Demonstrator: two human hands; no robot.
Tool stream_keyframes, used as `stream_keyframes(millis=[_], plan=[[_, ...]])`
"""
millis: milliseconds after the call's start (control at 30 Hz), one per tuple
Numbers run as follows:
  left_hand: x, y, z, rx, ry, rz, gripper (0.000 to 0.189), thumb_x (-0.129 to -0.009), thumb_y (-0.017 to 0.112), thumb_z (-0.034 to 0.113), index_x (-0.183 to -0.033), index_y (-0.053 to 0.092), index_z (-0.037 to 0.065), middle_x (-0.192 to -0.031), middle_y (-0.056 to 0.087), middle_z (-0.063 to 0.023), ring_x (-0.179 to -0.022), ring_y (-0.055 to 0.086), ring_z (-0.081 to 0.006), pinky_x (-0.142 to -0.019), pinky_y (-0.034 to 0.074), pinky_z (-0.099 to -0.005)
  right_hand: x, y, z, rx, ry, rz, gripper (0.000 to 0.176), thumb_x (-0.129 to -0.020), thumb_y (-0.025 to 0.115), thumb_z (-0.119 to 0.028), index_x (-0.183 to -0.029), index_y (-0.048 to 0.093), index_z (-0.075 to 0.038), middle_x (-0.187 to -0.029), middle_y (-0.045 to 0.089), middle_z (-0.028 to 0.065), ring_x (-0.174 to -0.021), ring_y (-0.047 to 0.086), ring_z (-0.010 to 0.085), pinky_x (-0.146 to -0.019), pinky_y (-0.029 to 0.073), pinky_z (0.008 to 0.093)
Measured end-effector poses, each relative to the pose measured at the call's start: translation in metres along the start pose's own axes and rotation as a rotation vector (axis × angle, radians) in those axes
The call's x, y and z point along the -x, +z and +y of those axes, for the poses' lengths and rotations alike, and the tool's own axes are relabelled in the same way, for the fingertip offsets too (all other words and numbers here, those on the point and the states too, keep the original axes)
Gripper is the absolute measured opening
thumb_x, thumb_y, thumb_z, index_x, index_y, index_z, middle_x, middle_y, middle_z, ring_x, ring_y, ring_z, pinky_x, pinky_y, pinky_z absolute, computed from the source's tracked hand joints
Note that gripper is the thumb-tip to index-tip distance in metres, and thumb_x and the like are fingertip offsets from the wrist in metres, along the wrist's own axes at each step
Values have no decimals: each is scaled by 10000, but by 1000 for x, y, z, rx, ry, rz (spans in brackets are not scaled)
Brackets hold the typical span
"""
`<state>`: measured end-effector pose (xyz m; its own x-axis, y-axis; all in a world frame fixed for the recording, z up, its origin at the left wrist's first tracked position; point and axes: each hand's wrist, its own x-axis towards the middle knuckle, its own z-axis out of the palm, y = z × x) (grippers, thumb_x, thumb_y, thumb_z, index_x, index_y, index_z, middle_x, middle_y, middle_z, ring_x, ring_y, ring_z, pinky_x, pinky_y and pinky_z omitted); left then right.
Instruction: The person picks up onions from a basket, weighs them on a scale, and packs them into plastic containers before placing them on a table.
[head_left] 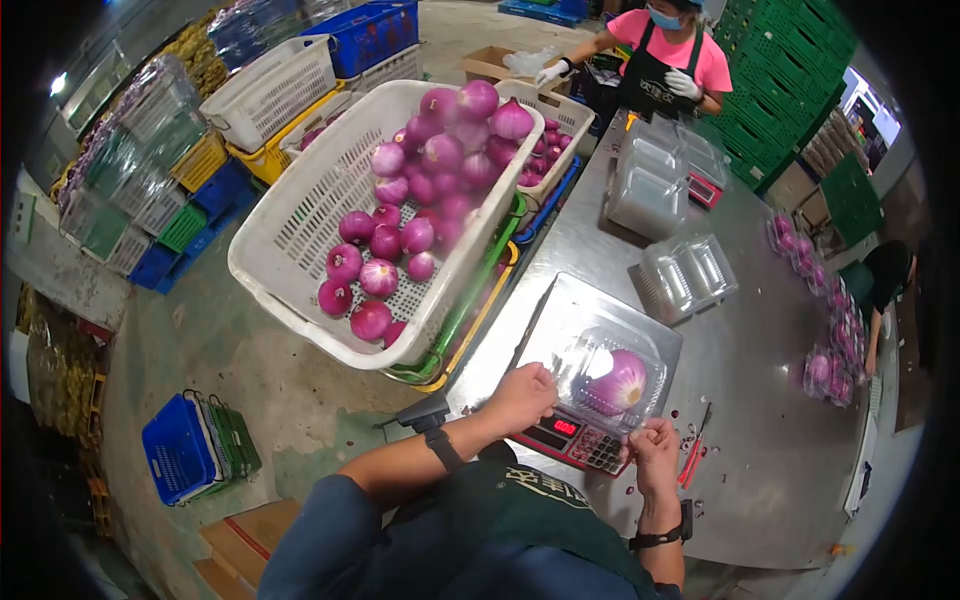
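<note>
On the floor off the desk's left edge, a blue crate point(178, 450) lies tipped beside green ones. Further right, a large white basket point(290, 225) leans against that left edge. It is partly filled with loose red onions point(420, 190), which are heaped toward its far end.

At the desk's point(770, 470) near edge stands a scale point(572, 437) with a red-lit display. A clear clamshell point(600, 360) sits on its platform with one red onion point(619, 383) inside.

The left hand point(520, 397) rests at the clamshell's left wall. Its fingers point(545, 385) are curled together against the plastic, and whether they pinch it cannot be told. The right hand point(655, 452) is at the clamshell's near right corner, with its fingers point(650, 432) closed on the rim there. The onion lies between the two hands, just beyond the fingertips and apart from them inside the plastic.

A red-handled tool point(692, 462) lies just right of the right hand. Toward the far edge are stacks of empty clear trays point(688, 275), and a person in a pink shirt point(690, 60) stands beyond them. Packed onion trays point(828, 370) line the right edge.
</note>
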<state>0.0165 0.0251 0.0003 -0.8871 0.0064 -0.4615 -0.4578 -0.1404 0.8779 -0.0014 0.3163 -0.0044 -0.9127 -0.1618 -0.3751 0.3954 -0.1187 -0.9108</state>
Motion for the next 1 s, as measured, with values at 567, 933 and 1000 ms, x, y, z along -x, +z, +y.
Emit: stream_keyframes(millis=[567,933,1000], plan=[[-42,92,3,-67,22,-188,372,-933,618,-1,-1302,585,-25,-742,613,-33,-602,526,-79,-520,422,-242,-4,-100,-23,8,239,-101,850,-928,706,-383,-1590,247,-111,-1349,567,107,-1033,645,206,-655,582,357],[-60,160,28,-177,-41,-287,365,-908,758,49,-1249,644,-17,-960,678,-10,-838,603,-66,-735,492,-203,-50,-230,4,-463,181,446,646,-934,613,-506,-1350,487,-28,-963,647,163,-553,625,225,-426,548,331],[-58,153,45,-236,-34,-247,314,-902,763,40,-1194,665,-22,-949,671,3,-856,610,-73,-781,502,-211,-84,-289,1,-480,156,538,700,-937,605,-564,-1372,471,-33,-1051,625,203,-549,624,231,-422,551,335]])
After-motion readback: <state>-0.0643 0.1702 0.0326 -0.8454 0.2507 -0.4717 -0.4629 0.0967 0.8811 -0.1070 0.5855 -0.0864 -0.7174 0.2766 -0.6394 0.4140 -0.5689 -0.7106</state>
